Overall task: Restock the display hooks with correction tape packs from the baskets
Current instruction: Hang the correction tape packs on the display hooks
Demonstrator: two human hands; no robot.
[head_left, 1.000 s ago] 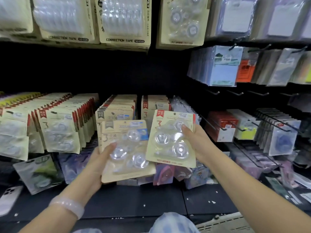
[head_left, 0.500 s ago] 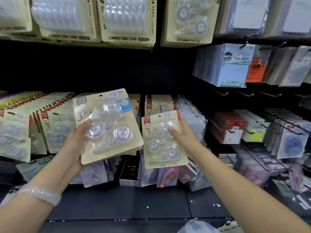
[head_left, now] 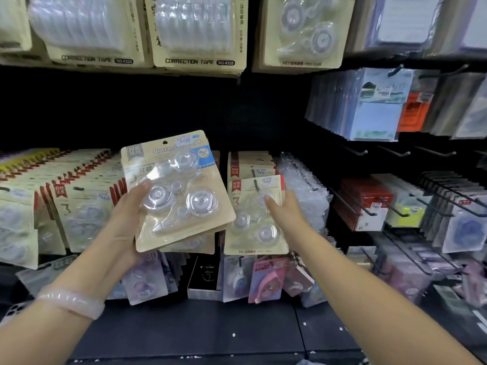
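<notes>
A black display wall [head_left: 184,109] carries the goods on hooks. At 12 o'clock, large correction tape cards [head_left: 197,32] are hung along the top edge. At 9 o'clock, a long row of beige packs [head_left: 79,206] is hung in close ranks. At 3 o'clock, bare black hooks [head_left: 392,152] are seen below blue packets [head_left: 374,111]. At 6 o'clock, a dark shelf [head_left: 210,330] is seen, on which a black box [head_left: 204,277] is stood.

top packs [head_left: 87,27] cropped; pack's label [head_left: 181,148] partly covered
</notes>
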